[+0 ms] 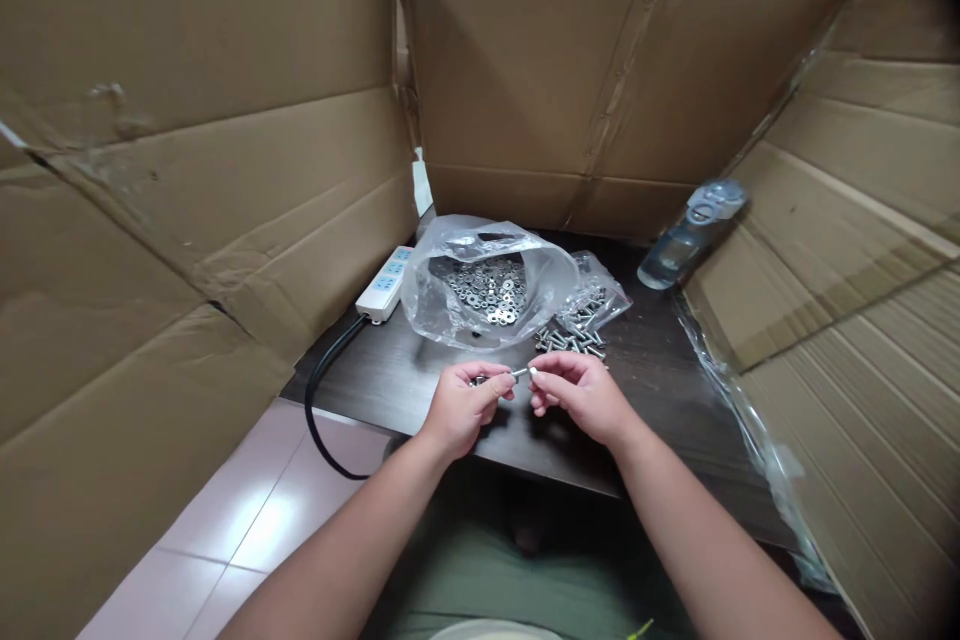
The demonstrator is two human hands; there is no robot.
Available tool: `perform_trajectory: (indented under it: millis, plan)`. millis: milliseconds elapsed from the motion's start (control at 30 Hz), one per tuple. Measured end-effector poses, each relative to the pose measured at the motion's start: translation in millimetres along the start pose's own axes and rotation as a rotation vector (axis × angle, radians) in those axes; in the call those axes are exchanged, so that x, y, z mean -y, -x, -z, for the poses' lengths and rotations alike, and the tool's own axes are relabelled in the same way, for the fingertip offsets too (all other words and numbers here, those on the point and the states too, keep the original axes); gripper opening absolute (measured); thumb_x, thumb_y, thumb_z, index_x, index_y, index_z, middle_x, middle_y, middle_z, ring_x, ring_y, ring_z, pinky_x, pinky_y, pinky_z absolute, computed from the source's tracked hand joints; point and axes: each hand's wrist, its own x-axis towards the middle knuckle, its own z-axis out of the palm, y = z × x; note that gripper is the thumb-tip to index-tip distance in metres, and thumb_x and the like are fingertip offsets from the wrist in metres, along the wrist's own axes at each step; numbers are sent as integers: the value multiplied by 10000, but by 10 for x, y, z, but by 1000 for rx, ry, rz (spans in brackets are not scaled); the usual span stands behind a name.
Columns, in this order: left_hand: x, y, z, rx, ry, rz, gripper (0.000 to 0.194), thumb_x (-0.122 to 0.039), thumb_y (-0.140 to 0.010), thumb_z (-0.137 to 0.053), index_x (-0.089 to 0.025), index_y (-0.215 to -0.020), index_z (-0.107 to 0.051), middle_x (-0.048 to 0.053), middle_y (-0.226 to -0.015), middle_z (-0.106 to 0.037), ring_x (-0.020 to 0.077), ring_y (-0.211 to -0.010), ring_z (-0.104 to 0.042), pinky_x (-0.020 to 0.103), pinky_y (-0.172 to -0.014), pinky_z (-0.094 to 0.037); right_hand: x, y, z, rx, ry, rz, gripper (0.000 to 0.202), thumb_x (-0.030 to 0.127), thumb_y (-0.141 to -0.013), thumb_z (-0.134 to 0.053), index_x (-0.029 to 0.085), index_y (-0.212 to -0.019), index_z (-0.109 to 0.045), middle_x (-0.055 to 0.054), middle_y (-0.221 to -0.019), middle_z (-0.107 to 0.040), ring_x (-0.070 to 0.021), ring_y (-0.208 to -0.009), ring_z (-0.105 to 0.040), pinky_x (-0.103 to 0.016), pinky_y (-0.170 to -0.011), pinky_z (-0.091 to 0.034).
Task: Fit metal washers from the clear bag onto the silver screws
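Note:
Near the table's front edge, both hands meet at a small silver bolt (521,373). My left hand (466,402) is closed, with thumb and fingers pinching one end of the bolt. Small shiny metal pieces (478,381) also show at its curled fingers; their kind is unclear. My right hand (581,392) pinches the bolt's other end between thumb and forefinger, where a tiny pale spot is too small to identify. Just beyond the hands lies a pile of loose bolts (574,342). An open clear plastic bag (427,305) holds many flat metal washers (487,290).
A smaller plastic bag (611,295) with bolts lies right of the washers. A white power strip (386,285) with a black cable (311,400) sits at the left edge. A water bottle (686,235) leans at the back right. Cardboard walls (525,50) enclose the dark table (660,410).

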Motion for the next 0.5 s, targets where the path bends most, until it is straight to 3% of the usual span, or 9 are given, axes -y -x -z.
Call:
perform_trajectory:
  millis: [267,500]
  plan:
    - [8,7,-28,31,-86,-6,252,-320,-683,-722,-87,-755,-659,26,-555,-575,0,-340,-268,176,-342,-124,-162,-13,21,64,-180,7,289,307,-703,-721,162,-931,-619,-35,-806,-659,-138,-656,-636,-314,-650,-538]
    - [-27,6,-40,31,-53,19,267,-326,-664,-734,-85,-745,-653,31,-577,-587,1,-344,-279,178,-349,-131,-201,-24,-29,28,-219,-1,301,319,-710,-714,150,-936,-609,-35,-747,-663,-139,-629,-636,-303,-629,-529]
